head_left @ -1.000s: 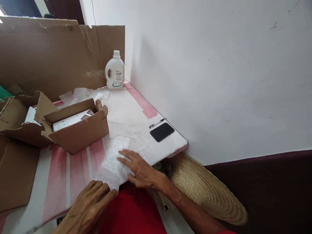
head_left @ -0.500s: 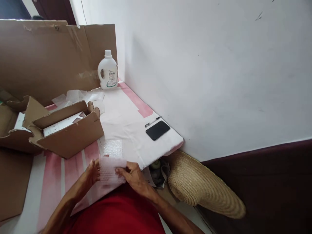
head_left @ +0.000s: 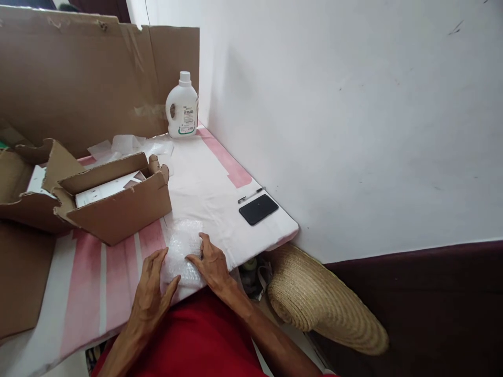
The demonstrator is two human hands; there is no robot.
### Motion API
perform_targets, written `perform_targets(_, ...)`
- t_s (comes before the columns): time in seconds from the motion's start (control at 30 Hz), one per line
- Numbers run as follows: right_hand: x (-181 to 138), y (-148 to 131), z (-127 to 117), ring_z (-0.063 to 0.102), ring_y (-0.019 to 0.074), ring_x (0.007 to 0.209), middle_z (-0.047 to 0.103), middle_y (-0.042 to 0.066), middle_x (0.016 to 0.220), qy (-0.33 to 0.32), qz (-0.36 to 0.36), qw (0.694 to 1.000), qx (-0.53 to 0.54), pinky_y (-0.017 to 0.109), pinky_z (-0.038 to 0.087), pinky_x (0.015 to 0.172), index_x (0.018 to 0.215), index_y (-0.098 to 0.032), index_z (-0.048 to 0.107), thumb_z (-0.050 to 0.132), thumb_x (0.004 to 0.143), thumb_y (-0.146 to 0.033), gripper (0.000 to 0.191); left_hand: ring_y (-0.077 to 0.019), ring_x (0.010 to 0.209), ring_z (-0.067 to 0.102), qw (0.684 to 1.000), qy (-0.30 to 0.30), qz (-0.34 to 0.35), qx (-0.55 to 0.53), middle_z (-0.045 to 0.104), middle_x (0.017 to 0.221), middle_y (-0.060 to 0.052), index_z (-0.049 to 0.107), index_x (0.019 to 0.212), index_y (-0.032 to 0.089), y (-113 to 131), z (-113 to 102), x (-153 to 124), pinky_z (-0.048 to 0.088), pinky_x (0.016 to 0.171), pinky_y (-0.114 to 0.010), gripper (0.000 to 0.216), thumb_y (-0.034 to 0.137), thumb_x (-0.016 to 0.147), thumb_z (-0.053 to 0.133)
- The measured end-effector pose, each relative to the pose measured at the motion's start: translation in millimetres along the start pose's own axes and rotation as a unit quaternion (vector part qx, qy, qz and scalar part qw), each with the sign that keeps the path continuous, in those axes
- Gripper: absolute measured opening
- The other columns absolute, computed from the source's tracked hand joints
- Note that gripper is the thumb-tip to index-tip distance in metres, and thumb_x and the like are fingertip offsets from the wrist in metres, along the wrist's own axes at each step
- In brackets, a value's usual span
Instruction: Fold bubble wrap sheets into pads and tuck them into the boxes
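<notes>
The bubble wrap (head_left: 183,251) lies on the cloth (head_left: 204,196) at the lower centre of the frame, close to the table's near edge. It is a clear, glossy plastic sheet with a dimpled surface, roughly rectangular in outline. The left hand (head_left: 151,288) is unclenched: its fingertips rest at the sheet's left side, and its thumb stands apart at the near edge. The right hand (head_left: 212,264) touches the right side, thumb over the plastic, index finger extended; whether it pinches the sheet cannot be told.

The cloth is white with pink bands and shows slight creases. Left of centre stands an open carton (head_left: 133,214) of brown cardboard with ragged, torn rims; a smooth white box (head_left: 106,189) sits inside. Translucent plastic sheets (head_left: 128,144) lie crumpled behind it. Right of centre, a flat black phone (head_left: 258,209) with rounded corners lies just beside a slim pen (head_left: 251,196).

At the upper centre-left, a white bottle (head_left: 183,112) with a moulded handle stands upright before a flat cardboard panel (head_left: 78,78). A coiled-texture straw hat (head_left: 326,309) occupies the lower right.
</notes>
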State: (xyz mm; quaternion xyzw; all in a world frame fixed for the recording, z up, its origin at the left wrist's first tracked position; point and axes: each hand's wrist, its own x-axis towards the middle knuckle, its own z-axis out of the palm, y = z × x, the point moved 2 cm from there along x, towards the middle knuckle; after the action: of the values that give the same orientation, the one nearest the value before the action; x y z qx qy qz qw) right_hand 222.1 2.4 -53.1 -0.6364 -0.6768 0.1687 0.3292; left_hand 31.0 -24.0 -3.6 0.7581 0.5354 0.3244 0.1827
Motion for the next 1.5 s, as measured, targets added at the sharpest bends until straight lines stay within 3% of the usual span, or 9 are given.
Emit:
perform_targets(0.2,-4,-11,-12,0.069,0.0268,0.090,0.068,0.011,0.104,0.041,-0.001,0.999,-0.013,0.040,0.058,0.077,0.158,-0.017,0.015,0.063,0.093,-0.027,0.081,-0.0205,0.109,0.065,0.958,-0.031,0.237,0.155,0.070,0.121,-0.009,0.063,0.126,0.024,14,0,-13,0.052,0.093,-0.033,0.032,0.022,0.094,0.060)
perform_targets(0.37,3,-27,-35,0.055,0.0312,0.118,0.061,0.018,0.128,0.023,-0.133,0.988,-0.075,0.047,0.051,0.099,0.141,-0.014,0.050,0.052,0.099,-0.024,0.043,-0.0214,0.117,0.064,0.938,-0.045,0.282,0.197,0.071,0.125,-0.009,0.064,0.127,0.022,-8,13,-18,0.048,0.098,-0.036,0.035,0.013,0.095,0.051)
perform_targets(0.57,17,-13,-33,0.056,0.0241,0.108,0.069,0.010,0.112,-0.108,-0.206,0.973,0.010,0.041,0.048,0.097,0.107,-0.017,0.067,0.054,0.098,-0.014,0.017,-0.0201,0.109,0.067,0.932,-0.044,0.318,0.172,0.074,0.118,-0.008,0.064,0.126,0.020,-1,6,-11,0.048,0.094,-0.035,0.041,0.006,0.094,0.042)
perform_targets(0.73,23,-10,-48,0.061,0.0195,0.100,0.072,0.006,0.103,-0.185,-0.151,0.957,0.166,0.037,0.045,0.099,0.106,-0.020,0.070,0.044,0.106,-0.029,0.027,-0.0138,0.078,0.067,0.967,-0.069,0.243,0.041,0.074,0.088,-0.002,0.062,0.126,0.022,21,-16,15,0.051,0.078,-0.028,0.034,0.012,0.095,0.050)
perform_targets(0.93,22,1,-53,0.064,0.0187,0.087,0.071,0.006,0.098,-0.208,0.077,0.892,0.394,0.033,0.049,0.083,0.117,-0.019,0.068,0.024,0.105,-0.064,0.065,-0.0200,0.094,0.072,0.987,-0.133,0.032,-0.080,0.077,0.110,-0.007,0.070,0.114,0.023,10,-9,72,0.056,0.085,-0.032,0.031,0.036,0.094,0.052)
perform_targets(1.1,22,2,-43,0.061,0.0177,0.080,0.068,0.001,0.086,-0.169,0.093,0.899,0.393,0.028,0.045,0.074,0.124,-0.019,0.060,0.067,0.090,-0.053,0.048,-0.0229,0.096,0.072,0.983,-0.139,-0.048,-0.113,0.077,0.107,-0.008,0.071,0.113,0.021,-1,8,105,0.057,0.086,-0.036,0.037,0.044,0.092,0.052)
perform_targets(1.23,21,-2,-37,0.055,0.0145,0.076,0.061,-0.002,0.081,-0.142,0.094,0.908,0.383,0.025,0.039,0.069,0.093,-0.019,0.067,0.068,0.088,-0.036,0.018,-0.0238,0.100,0.072,0.968,-0.145,-0.109,-0.176,0.075,0.110,-0.010,0.058,0.134,0.020,-5,1,103,0.058,0.085,-0.036,0.058,0.054,0.086,0.061)
perform_targets(1.33,19,0,-35,0.047,0.0128,0.069,0.050,-0.004,0.071,-0.122,0.103,0.908,0.387,0.025,0.035,0.065,0.072,-0.018,0.060,0.068,0.087,-0.036,0.025,-0.0268,0.110,0.070,0.931,-0.164,-0.187,-0.268,0.072,0.121,-0.012,0.046,0.145,0.020,-12,-11,87,0.059,0.089,-0.040,0.083,0.053,0.074,0.077)
perform_targets(1.5,13,2,-33,0.049,0.0149,0.075,0.054,-0.001,0.079,-0.063,0.072,0.934,0.344,0.027,0.039,0.070,0.074,-0.019,0.060,0.069,0.087,-0.038,0.024,-0.0270,0.101,0.071,0.936,-0.189,-0.190,-0.228,0.073,0.118,-0.011,0.063,0.124,0.021,-19,-12,55,0.059,0.087,-0.040,0.061,0.051,0.073,0.078)
